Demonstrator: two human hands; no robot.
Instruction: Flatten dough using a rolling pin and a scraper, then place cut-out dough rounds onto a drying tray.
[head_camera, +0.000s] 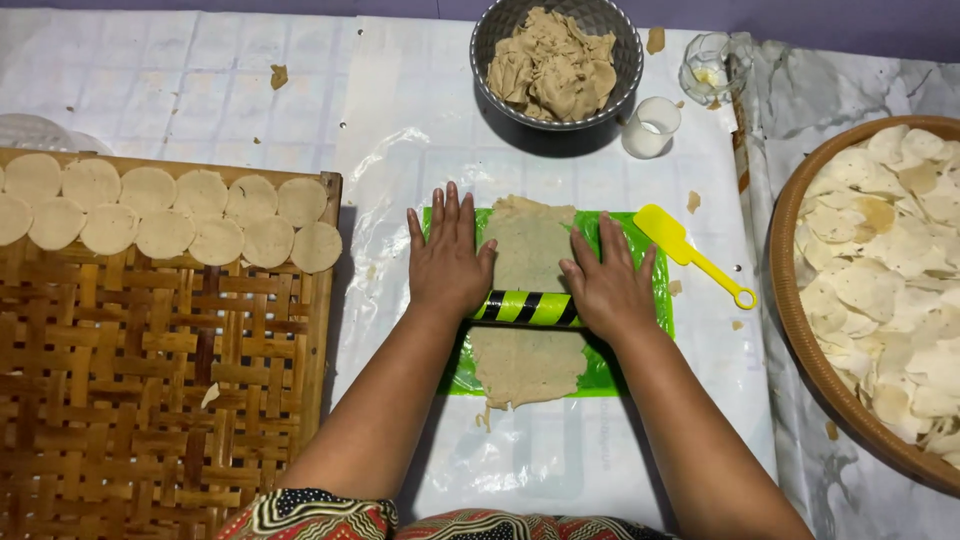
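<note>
We press our left hand (447, 262) and right hand (607, 283) flat, fingers spread and open, on the two ends of a rolling pin (528, 307) striped green and black. Its long axis runs left to right across us, while the sheet of dough (527, 300) under it runs lengthwise away from us, so pin and dough cross at right angles. The pin sits about midway along the sheet, with dough showing both beyond the hands and nearer our body. The dough lies on a green plastic sheet (655, 290) over the white-covered surface.

Just right of our right hand lies a yellow scraper (686, 250), its handle pointing away to the right. Ahead, a metal bowl (488, 40) holds a heap of raw dough. To the left, a woven bamboo tray (150, 400) carries two rows of cut rounds (170, 215) along its far edge. To the right, a round basket (790, 300) is heaped with thin rounds.
</note>
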